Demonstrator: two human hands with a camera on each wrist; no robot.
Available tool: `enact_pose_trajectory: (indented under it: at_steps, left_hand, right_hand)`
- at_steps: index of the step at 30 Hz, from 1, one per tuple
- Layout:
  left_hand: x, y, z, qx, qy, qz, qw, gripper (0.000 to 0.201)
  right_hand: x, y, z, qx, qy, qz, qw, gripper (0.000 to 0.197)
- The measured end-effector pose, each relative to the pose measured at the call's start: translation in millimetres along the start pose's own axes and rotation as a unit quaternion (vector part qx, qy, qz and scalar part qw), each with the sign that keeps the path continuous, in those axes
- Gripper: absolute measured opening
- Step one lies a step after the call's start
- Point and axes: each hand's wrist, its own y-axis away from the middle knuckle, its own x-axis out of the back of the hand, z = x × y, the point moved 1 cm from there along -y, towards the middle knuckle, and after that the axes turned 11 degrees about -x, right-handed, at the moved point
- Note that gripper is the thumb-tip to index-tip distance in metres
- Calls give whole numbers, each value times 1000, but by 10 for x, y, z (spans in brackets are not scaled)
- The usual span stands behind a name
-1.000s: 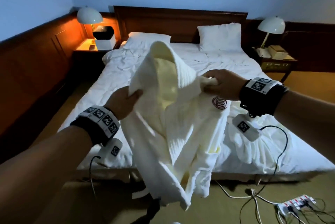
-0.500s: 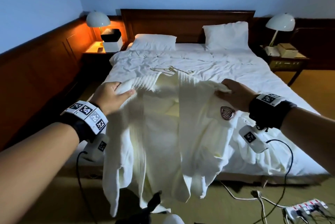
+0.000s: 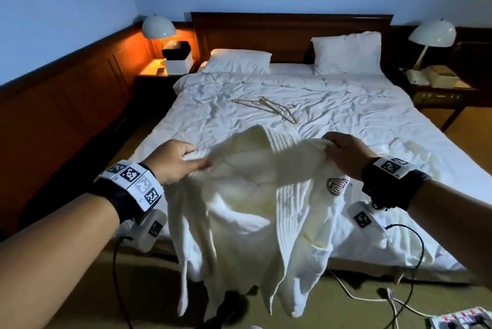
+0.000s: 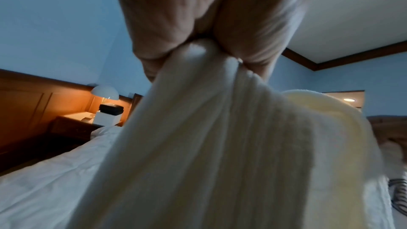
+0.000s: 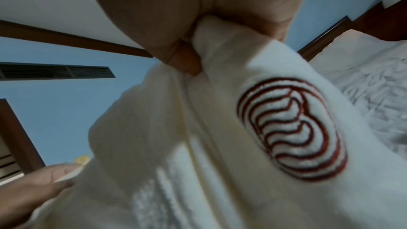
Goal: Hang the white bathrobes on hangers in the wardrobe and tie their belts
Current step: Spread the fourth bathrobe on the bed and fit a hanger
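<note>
A white bathrobe (image 3: 255, 195) with a red emblem (image 3: 336, 186) hangs between my hands over the foot of the bed. My left hand (image 3: 175, 160) grips its collar edge on the left; the left wrist view shows the ribbed cloth (image 4: 220, 128) bunched between my curled fingers. My right hand (image 3: 343, 154) grips the other shoulder just above the emblem (image 5: 290, 131). The collar sags forward onto the sheet and the hem drops toward the floor. Gold wire hangers (image 3: 269, 107) lie tangled on the middle of the bed. More white cloth (image 3: 415, 152) lies on the bed's right side.
The bed (image 3: 346, 105) has two pillows (image 3: 239, 61) and a dark headboard. Nightstands with lamps (image 3: 158, 26) stand on both sides. Cables and a power strip (image 3: 463, 319) lie on the floor at the lower right. Wood panelling runs along the left wall.
I have lowered the bathrobe from in front of my face and spread my hands apart. Its collar has folded down, so the hangers on the bed now show.
</note>
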Motion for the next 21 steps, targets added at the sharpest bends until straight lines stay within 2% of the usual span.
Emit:
enact_pose_trajectory:
  at_steps: [3,5,7,9,11,12,14,16,17,19,21]
  left_hand:
    - [24,-50,56,-68,35,68,995,33]
    - [42,-63,147,-115,68,86,987,30]
    - [30,-57,231,-119,87,86,985,29]
    - [-21,-66,287,-99,68,59,991,23]
    - [-112,-53,360,-83,-1,-12,996,19]
    - [-182,-32,392,-87,-37,-44,995,23]
    - [-299,13,491,-93,-62,-61,992,37]
    - [-384,35,569,-88,-21,-54,994,35]
    - [-406,34,591,-110,19,-44,993,31]
    - [-395,19,612,-144,96,2,985,27]
    - [-337,-27,631,-153,119,61,979,26]
  right_hand:
    - [-68,53,-92,13,-9,6,1000,28]
    - [-145,68,-131,29,-67,-20,997,33]
    - [-207,52,-161,26,-125,-19,992,27]
    - [-211,53,-240,0,-169,-9,985,33]
    - [-176,85,-395,-4,-220,-22,975,42]
    - [-141,100,-480,1,-242,-23,970,44]
    - [-74,128,-663,9,-263,-12,965,45]
    - [-48,140,-785,18,-254,-10,967,37]
    - [-47,161,-832,28,-230,-23,972,32]
    - [-69,187,-860,49,-168,-56,983,31]
    - [-95,179,-804,50,-102,-81,990,33]
